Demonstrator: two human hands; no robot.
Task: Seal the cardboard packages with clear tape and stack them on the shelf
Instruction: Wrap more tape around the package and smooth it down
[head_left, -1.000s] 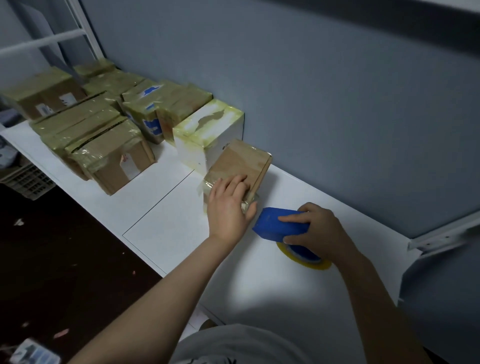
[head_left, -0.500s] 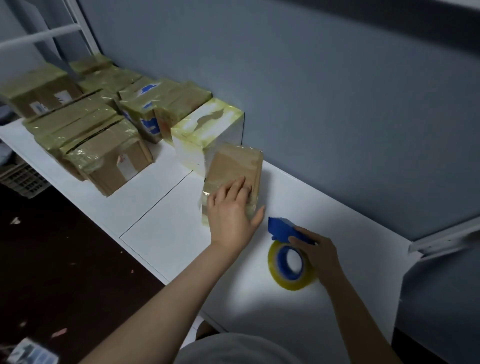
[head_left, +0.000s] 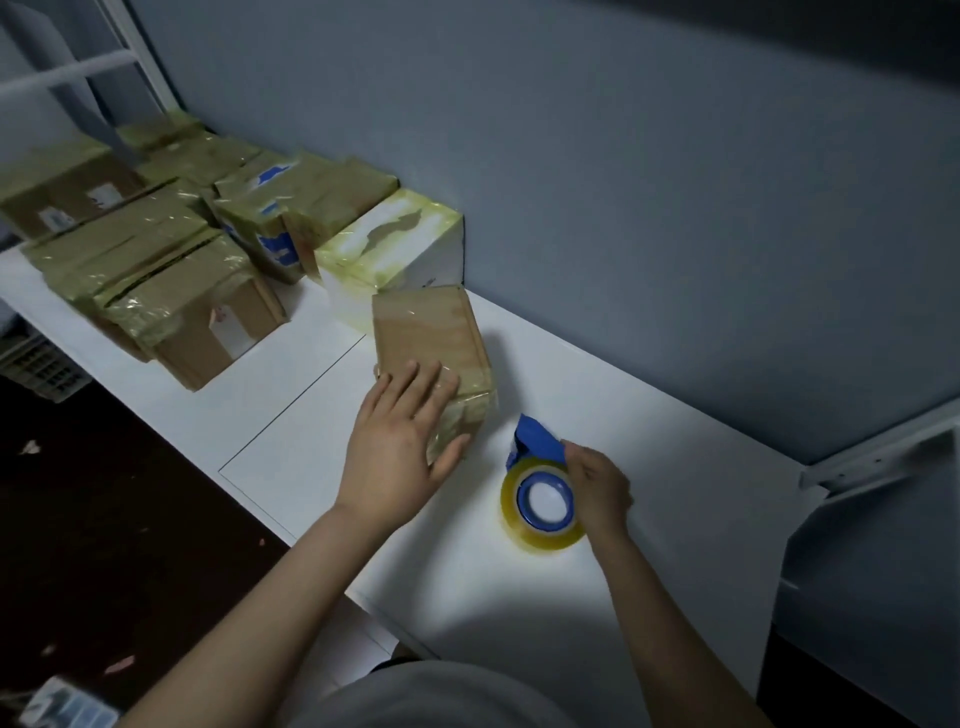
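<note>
Head view: left hand (head_left: 395, 441) fingers spread flat on package (head_left: 428, 332); right hand (head_left: 597, 486) fingers grip tape dispenser (head_left: 535, 441); labels (head_left: 231, 332) illegible.

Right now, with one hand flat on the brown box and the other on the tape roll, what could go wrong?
The left hand only presses flat on the small brown cardboard package, so it may slide on the white shelf. The right hand grips the blue dispenser with its yellowish tape roll by one end; it might tip.
</note>
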